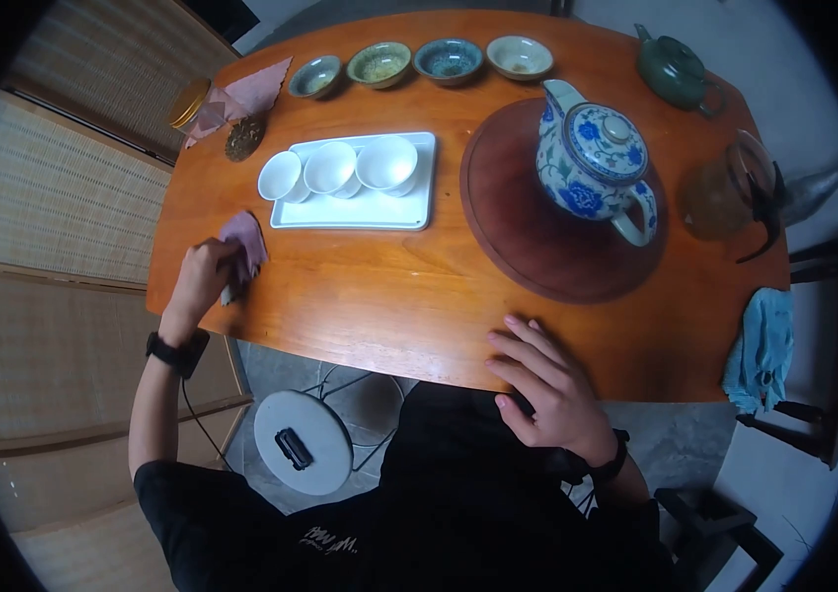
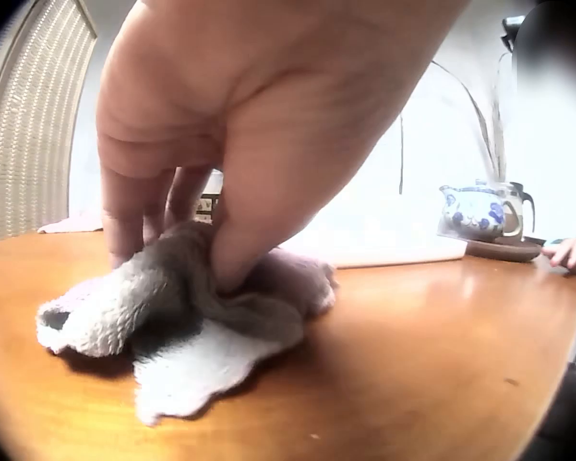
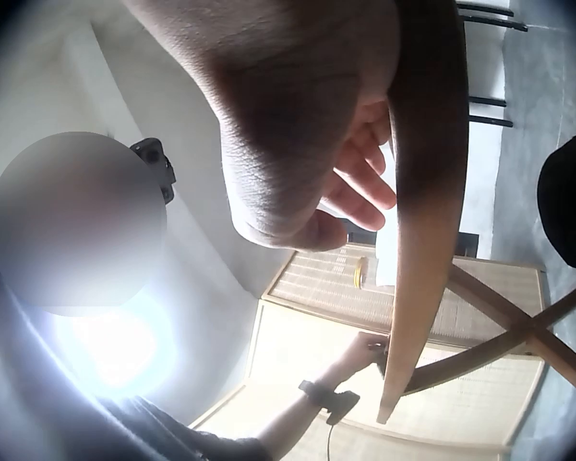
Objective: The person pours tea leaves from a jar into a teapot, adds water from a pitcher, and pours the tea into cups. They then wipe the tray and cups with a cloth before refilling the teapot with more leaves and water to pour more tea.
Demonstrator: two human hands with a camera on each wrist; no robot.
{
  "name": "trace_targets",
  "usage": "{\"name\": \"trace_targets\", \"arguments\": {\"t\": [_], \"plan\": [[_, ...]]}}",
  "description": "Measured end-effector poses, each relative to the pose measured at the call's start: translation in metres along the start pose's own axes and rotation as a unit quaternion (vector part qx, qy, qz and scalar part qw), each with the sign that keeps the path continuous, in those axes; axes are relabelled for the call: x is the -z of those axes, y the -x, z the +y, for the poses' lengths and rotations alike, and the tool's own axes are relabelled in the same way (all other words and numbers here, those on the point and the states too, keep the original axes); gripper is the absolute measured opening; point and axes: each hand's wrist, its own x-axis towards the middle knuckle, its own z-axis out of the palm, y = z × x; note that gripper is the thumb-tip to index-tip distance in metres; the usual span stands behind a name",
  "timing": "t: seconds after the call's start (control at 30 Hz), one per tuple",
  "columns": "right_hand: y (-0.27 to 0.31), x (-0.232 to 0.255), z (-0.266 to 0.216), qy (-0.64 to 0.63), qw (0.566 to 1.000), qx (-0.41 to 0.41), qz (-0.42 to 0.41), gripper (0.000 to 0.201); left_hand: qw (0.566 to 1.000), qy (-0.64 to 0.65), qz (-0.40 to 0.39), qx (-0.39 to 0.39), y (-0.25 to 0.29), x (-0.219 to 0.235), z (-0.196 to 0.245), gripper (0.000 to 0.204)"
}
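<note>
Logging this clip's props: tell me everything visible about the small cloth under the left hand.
The cloth is small, soft and terry-like, pinkish-grey with a paler underside. It lies crumpled and folded on the wooden table near its left edge, beside the white tray. The left hand grips it from above, fingers pinching its bunched middle.
</note>
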Motion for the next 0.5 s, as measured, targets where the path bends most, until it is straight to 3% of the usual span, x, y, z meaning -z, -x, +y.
{"name": "trace_targets", "arguments": {"t": [0.07, 0.27, 0.37, 0.4, 0.5], "plan": [[0.001, 0.000, -0.001, 0.001, 1.000, 0.002, 0.010, 0.026, 0.998, -0.040, 0.041, -0.013, -0.016, -0.012, -0.021, 0.021], [0.007, -0.005, -0.003, -0.003, 0.999, 0.003, 0.038, 0.023, 0.993, -0.085, -0.078, 0.016, -0.060, -0.009, -0.065, 0.025], [0.009, 0.008, -0.010, -0.053, 0.998, 0.003, 0.034, 0.022, 0.990, -0.129, -0.030, 0.047, -0.068, -0.026, -0.095, 0.031], [0.011, 0.015, -0.012, -0.074, 0.997, -0.002, 0.031, 0.021, 0.983, -0.153, -0.059, 0.081, -0.076, -0.032, -0.109, 0.036], [0.022, 0.061, -0.022, 0.000, 0.993, -0.027, 0.117, 0.021, 0.966, -0.101, -0.144, 0.191, -0.074, -0.003, -0.065, 0.034]]}}
